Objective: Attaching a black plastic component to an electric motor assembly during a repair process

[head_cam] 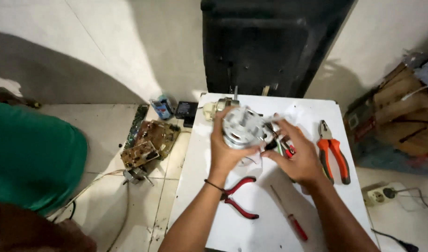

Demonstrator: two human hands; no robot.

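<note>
My left hand [224,151] grips a round silver electric motor [243,127] from its left side, held above a white table [270,224]. My right hand [300,156] is at the motor's right side, its fingers pinching the coloured wires and a small black part [278,142] that hang from the motor. Behind the motor another cream and metal motor part [218,106] lies on the table.
Orange-handled pliers [333,156] lie at the table's right. Red-handled cutters [239,201] and a red-handled screwdriver [293,221] lie near my forearms. Circuit boards [151,142] sit on the tiled floor at left, a power strip [379,193] at right. A person in green [32,158] sits at left.
</note>
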